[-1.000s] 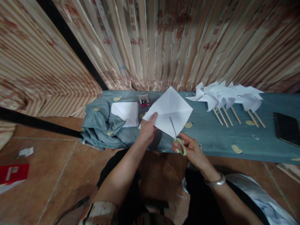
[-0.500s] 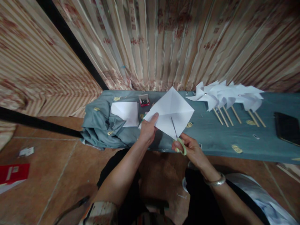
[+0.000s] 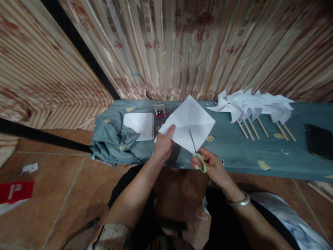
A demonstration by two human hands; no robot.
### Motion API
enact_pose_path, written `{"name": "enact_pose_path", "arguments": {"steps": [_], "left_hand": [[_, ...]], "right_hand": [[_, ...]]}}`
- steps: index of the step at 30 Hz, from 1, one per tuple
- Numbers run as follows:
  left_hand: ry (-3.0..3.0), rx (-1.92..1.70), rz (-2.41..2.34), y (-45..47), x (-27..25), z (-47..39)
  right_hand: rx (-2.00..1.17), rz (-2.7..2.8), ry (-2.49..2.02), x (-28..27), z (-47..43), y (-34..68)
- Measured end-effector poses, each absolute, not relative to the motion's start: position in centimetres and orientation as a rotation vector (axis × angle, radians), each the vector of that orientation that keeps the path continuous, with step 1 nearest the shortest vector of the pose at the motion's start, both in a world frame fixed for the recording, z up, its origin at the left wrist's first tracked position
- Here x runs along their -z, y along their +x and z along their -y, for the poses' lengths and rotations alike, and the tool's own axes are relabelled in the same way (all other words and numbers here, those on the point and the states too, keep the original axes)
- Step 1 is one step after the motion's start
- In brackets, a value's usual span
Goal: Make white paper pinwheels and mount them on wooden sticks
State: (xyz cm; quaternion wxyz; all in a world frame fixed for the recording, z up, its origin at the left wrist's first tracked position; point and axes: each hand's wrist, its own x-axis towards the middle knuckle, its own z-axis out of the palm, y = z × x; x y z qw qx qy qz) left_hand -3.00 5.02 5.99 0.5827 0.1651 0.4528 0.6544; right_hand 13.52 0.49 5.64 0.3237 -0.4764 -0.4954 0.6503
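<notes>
My left hand (image 3: 164, 140) pinches the left corner of a square sheet of white paper (image 3: 186, 114), thumb on top. Crease lines cross the sheet, which is turned with one corner toward me. In my right hand (image 3: 208, 161) is a pair of scissors (image 3: 199, 162) with light green handles. One blade lies over the paper, running from the near corner toward the middle; the other blade is hidden beneath. Left of the sheet rests a stack of white paper (image 3: 143, 125), partly under a fold of cloth. Behind it sits a small red-and-white box (image 3: 160, 111) of dark metal pins.
Several white paper pinwheels (image 3: 249, 104) on wooden sticks lie to the right on the blue-green cloth (image 3: 234, 156). Farther right is a black phone-like device (image 3: 318, 141). A patterned curtain (image 3: 166, 48) hangs behind the table. A red packet (image 3: 16, 192) lies on the floor at left.
The paper, scissors and both hands have shifted very slightly left. My grip on the paper and on the scissors is the same.
</notes>
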Motion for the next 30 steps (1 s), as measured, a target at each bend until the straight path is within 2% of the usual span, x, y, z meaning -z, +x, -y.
{"name": "enact_pose_path", "arguments": {"steps": [17,25,30], "left_hand": [[0.325,-1.625,-0.979,-3.5,-6.1,-5.7],[0.263,-1.748,-0.999,-5.2,-7.3,-6.4],[0.319,-1.719,-1.015,-5.3,-6.9,-6.2]], "right_hand": [[-1.825,1.348,-1.228,-4.9,-0.3,13.9],[-1.827,1.608,-1.236,-5.5,-1.2,17.6],[-1.725,1.530,-1.364,-6.4,-2.7,20.7]]}}
